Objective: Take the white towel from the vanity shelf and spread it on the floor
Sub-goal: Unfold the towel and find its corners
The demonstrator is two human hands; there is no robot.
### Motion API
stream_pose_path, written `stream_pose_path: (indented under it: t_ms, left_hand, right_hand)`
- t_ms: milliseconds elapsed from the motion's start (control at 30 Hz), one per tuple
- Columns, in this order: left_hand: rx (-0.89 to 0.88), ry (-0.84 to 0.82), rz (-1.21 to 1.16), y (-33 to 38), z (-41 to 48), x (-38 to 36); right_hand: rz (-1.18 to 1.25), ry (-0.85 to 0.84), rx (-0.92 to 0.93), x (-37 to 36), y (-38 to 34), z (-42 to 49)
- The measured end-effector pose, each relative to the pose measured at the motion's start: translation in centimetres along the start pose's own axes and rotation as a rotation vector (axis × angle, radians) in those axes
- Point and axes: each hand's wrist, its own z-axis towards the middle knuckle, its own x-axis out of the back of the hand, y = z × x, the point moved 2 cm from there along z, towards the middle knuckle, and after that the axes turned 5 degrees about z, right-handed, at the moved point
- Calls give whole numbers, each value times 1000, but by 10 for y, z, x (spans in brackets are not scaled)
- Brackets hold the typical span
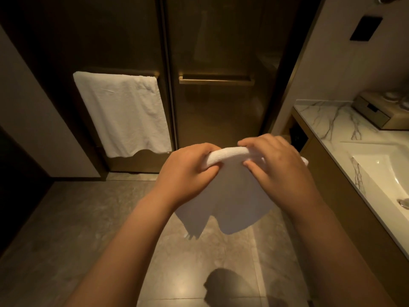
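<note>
Tiled floor (66, 229) below, glass doors (212, 52) at 12 o'clock, marble tabletop (327, 120) with sink (385, 171) at 3. Second towel (124, 114) hangs at 10. White towel (230, 196) centre, held in the air above the floor, apparently partly unfolded. Left hand (188, 173) and right hand (276, 169) both grip its rolled top edge.

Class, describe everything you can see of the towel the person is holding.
The towel is white, soft terry-like cloth. Its top edge is bunched into a roll gripped by the left hand and right hand, set close together. The rest hangs down in uneven folds with two drooping lobes, held above the floor, not touching it, casting a shadow there.
</note>
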Motion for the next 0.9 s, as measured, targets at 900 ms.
stream_pose_path:
  t_ms: [900]
  left_hand:
    - [186, 91, -328, 14, -7, -7]
  right_hand:
    - [518, 342, -245, -37, -13, -23]
